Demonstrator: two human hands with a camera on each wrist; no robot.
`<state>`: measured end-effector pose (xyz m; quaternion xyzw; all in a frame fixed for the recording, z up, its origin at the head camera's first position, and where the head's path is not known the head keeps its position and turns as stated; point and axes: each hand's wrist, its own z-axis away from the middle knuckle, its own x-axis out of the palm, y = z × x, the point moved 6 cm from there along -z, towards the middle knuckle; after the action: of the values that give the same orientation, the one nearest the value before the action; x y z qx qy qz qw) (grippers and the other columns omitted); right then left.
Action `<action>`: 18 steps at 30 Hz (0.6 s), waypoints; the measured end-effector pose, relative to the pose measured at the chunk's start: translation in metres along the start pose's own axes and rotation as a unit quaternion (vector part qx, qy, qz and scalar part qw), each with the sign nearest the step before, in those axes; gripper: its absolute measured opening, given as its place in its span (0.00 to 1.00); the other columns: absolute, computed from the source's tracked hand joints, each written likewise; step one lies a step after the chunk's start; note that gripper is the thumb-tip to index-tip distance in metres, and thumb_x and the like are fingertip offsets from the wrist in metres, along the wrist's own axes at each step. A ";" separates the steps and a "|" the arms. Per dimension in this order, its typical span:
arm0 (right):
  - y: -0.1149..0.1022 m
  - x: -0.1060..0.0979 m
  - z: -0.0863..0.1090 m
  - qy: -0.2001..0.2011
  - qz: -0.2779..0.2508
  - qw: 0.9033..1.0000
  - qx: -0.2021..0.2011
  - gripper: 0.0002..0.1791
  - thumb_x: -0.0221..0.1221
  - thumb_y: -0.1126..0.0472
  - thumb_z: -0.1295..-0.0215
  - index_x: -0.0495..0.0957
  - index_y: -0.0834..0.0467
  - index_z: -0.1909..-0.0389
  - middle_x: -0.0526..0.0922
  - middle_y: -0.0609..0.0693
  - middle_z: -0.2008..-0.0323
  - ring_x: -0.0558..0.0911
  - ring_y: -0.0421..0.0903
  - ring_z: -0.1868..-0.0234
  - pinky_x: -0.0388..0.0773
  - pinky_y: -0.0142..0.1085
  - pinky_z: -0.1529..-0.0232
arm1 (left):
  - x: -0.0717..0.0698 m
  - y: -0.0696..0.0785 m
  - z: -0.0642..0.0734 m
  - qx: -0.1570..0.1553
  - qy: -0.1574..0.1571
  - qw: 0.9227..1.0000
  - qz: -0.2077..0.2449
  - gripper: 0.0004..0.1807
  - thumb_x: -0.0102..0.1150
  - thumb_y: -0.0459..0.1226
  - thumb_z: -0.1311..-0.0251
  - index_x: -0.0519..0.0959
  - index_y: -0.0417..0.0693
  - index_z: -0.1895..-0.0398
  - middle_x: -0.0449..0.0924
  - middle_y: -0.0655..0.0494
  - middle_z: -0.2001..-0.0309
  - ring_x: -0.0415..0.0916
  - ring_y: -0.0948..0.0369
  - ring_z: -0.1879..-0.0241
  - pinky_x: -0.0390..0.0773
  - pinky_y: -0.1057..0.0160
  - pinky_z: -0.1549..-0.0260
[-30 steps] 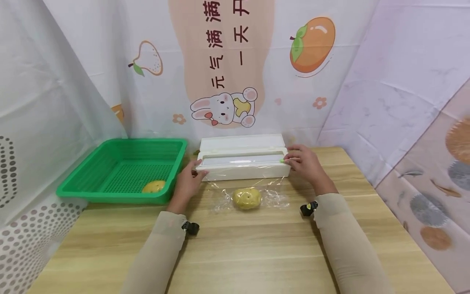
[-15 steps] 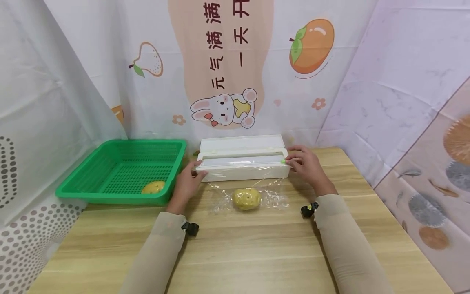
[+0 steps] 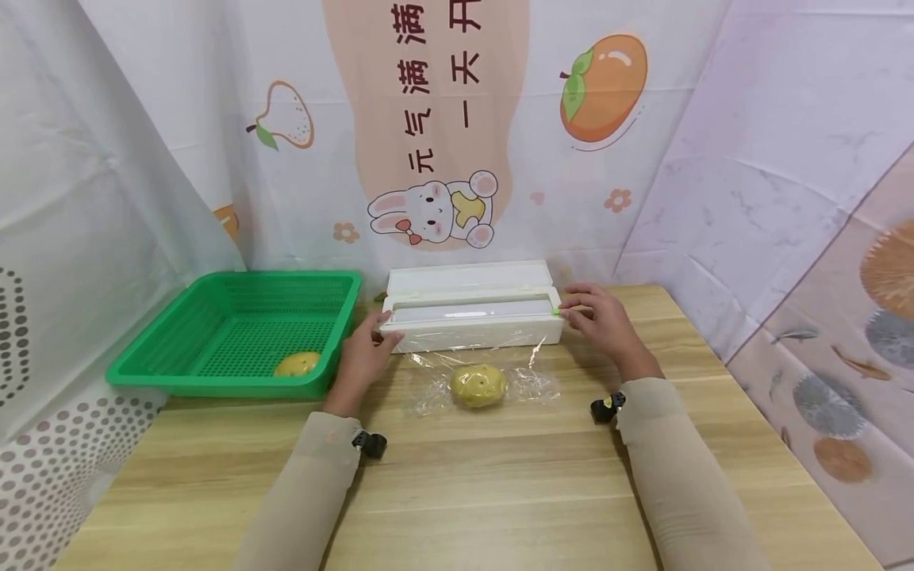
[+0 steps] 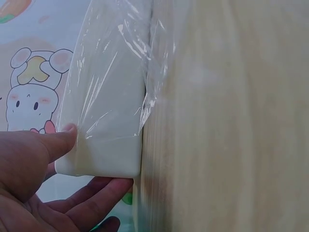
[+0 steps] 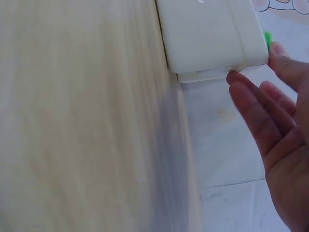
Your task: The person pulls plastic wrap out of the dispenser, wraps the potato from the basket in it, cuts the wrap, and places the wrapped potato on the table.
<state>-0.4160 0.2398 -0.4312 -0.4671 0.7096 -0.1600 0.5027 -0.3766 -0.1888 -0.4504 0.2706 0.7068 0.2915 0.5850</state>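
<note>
A white cling film dispenser [image 3: 428, 341] stands at the back of the table, its lid [image 3: 470, 277] raised and a roll [image 3: 471, 311] inside. My left hand [image 3: 362, 361] grips its left end, thumb on the front, fingers against the end face in the left wrist view. At the right end, my right hand [image 3: 603, 323] has its thumb on the green slide cutter [image 3: 556, 312], with a fingertip touching the box end in the right wrist view. Clear cling film [image 3: 537, 385] hangs down the dispenser's front and covers a potato [image 3: 478, 386] on the table.
A green plastic basket [image 3: 221, 388] stands to the left, beside my left forearm, with another potato [image 3: 297, 364] inside. Behind the dispenser hangs a printed cloth [image 3: 286, 206]. The wooden tabletop [image 3: 493, 500] extends in front.
My right thumb and the green slide cutter have moved slightly right, to the dispenser's end. The film's right side looks slacker and drawn away from that end. My left hand keeps its place.
</note>
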 end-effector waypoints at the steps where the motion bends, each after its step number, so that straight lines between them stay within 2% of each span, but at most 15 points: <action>1: -0.001 0.000 0.000 0.001 0.003 1.000 0.000 0.10 0.67 0.66 0.32 0.85 0.66 0.53 0.75 0.63 0.36 0.85 0.60 0.48 0.87 0.42 0.52 | 0.000 0.000 0.000 -0.001 0.000 1.000 0.000 0.30 0.60 0.48 0.26 0.68 0.55 0.25 0.83 0.39 0.45 0.80 0.46 0.47 0.81 0.50 0.58; 5: -0.008 0.006 -0.001 -0.017 0.052 0.998 -0.017 0.28 0.76 0.58 0.42 0.82 0.60 0.41 0.73 0.62 0.33 0.77 0.62 0.36 0.79 0.59 0.41 | -0.001 0.000 0.001 0.000 0.002 1.000 -0.002 0.30 0.60 0.48 0.26 0.68 0.54 0.25 0.83 0.39 0.45 0.80 0.47 0.47 0.81 0.50 0.57; 8: -0.016 0.014 -0.003 -0.036 0.110 0.992 -0.047 0.37 0.80 0.51 0.49 0.81 0.54 0.37 0.70 0.62 0.31 0.69 0.64 0.31 0.71 0.64 0.35 | -0.001 0.000 0.001 -0.001 0.003 1.000 0.000 0.30 0.60 0.48 0.26 0.68 0.55 0.25 0.83 0.40 0.45 0.80 0.47 0.46 0.81 0.50 0.56; 11: -0.023 0.017 -0.004 -0.028 0.144 0.987 -0.067 0.31 0.80 0.53 0.48 0.84 0.53 0.42 0.72 0.61 0.32 0.69 0.64 0.31 0.68 0.62 0.34 | -0.001 0.000 0.001 -0.001 0.002 1.000 0.004 0.30 0.60 0.49 0.26 0.68 0.55 0.25 0.83 0.40 0.46 0.81 0.47 0.47 0.81 0.50 0.57; 15: -0.026 0.015 -0.002 0.001 0.147 0.986 -0.077 0.18 0.78 0.60 0.46 0.88 0.56 0.53 0.78 0.60 0.38 0.74 0.62 0.36 0.73 0.58 0.37 | 0.000 -0.001 0.000 -0.002 0.001 1.000 0.006 0.30 0.61 0.49 0.27 0.68 0.56 0.25 0.83 0.40 0.47 0.81 0.47 0.47 0.81 0.51 0.57; 18: -0.026 0.014 -0.001 0.013 0.146 0.985 -0.088 0.14 0.78 0.61 0.46 0.89 0.56 0.58 0.81 0.60 0.42 0.77 0.60 0.40 0.74 0.57 0.40 | 0.001 -0.002 0.000 -0.004 0.000 1.000 0.005 0.30 0.61 0.49 0.27 0.68 0.56 0.25 0.83 0.40 0.47 0.80 0.47 0.46 0.81 0.50 0.56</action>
<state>-0.4042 0.2147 -0.4204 -0.3993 0.7879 -0.0279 0.4679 -0.3771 -0.1896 -0.4519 0.2711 0.7045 0.2974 0.5845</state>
